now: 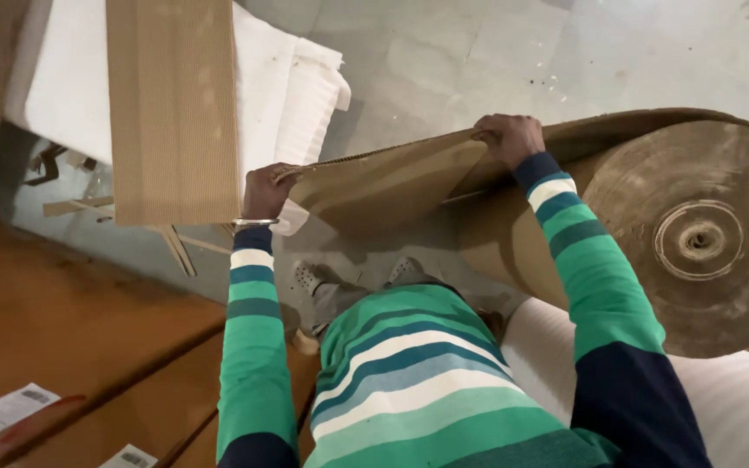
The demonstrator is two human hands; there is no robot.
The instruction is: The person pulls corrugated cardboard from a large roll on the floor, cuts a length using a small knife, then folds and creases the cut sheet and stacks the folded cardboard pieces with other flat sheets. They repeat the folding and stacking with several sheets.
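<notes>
Arms reach forward, left hand (266, 192) and right hand (507, 139) each with grip clamped on cardboard sheet (387, 178) edge.

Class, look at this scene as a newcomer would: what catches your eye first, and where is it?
The big brown cardboard roll at the right stands out first, its loose sheet stretched across the middle. The left hand and right hand grip the sheet's upper edge, green-striped sleeves below. A cardboard strip lies over white foam at upper left.

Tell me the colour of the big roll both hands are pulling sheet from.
The corrugated roll is plain brown, clearest in the head view.
</notes>
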